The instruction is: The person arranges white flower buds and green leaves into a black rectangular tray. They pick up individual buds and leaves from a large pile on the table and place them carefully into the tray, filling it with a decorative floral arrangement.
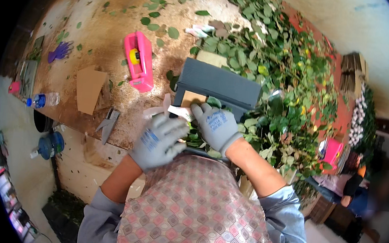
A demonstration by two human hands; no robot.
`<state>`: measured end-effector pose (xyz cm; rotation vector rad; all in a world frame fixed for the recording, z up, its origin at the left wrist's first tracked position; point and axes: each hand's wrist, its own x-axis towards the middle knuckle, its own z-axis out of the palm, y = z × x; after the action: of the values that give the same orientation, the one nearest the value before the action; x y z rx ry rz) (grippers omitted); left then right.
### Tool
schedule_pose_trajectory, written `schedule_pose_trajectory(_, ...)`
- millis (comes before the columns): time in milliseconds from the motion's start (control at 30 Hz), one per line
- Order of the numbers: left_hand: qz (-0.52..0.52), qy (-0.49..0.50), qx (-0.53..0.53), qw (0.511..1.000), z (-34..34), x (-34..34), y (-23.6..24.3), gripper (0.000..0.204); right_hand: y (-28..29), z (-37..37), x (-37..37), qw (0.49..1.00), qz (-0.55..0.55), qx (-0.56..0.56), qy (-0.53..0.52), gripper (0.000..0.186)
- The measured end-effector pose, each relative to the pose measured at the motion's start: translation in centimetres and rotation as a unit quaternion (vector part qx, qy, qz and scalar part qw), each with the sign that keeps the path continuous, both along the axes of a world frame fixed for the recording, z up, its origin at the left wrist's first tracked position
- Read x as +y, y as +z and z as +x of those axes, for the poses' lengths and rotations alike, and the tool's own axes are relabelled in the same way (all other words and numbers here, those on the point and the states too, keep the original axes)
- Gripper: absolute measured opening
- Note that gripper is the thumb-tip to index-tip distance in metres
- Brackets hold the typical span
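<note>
A dark grey ridged box (219, 82) is directly before me at the table's near edge, with green leafy stems (194, 138) in its near part. My right hand (216, 127), in a grey glove, is bent over the box. Its fingertips press together at the end of a white strip (181, 112), beside a brown cardboard piece (193, 98). To its left, my left hand (159, 141), also gloved, has its fingers partly apart over the box's near left corner. What lies under its palm is hidden. A pale pink strip (158, 108) lies above my left hand.
A pink tape dispenser (139, 62), a tan cardboard piece (90, 89) and a grey stapler-like tool (107, 125) lie to the left. Farther left are a water bottle (45, 100) and a purple glove (60, 51). Piled leafy stems (283, 78) cover the right side; a person (361, 194) is at far right.
</note>
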<state>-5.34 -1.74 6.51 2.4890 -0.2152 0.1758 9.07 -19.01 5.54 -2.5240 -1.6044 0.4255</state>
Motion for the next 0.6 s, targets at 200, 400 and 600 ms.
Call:
schedule_pose_trajectory(200, 0.191, -0.013, 0.087, 0.978, 4.8, 3.2, -0.6, 0.028, -1.1, 0.6, -0.1, 1.0, 0.006, 0.021, -0.01, 0.029)
schedule_pose_trajectory(400, 0.3, -0.007, 0.098, 0.949, 5.5, 6.2, -1.4, 0.016, -0.6, 0.3, 0.3, 0.996, -0.089, 0.014, -0.022, 0.04)
schedule_pose_trajectory(600, 0.249, 0.062, 0.116, 0.96, 2.4, 8.4, 2.1, 0.031, -0.6, -0.3, 0.1, 0.997, -0.069, -0.033, 0.016, 0.041)
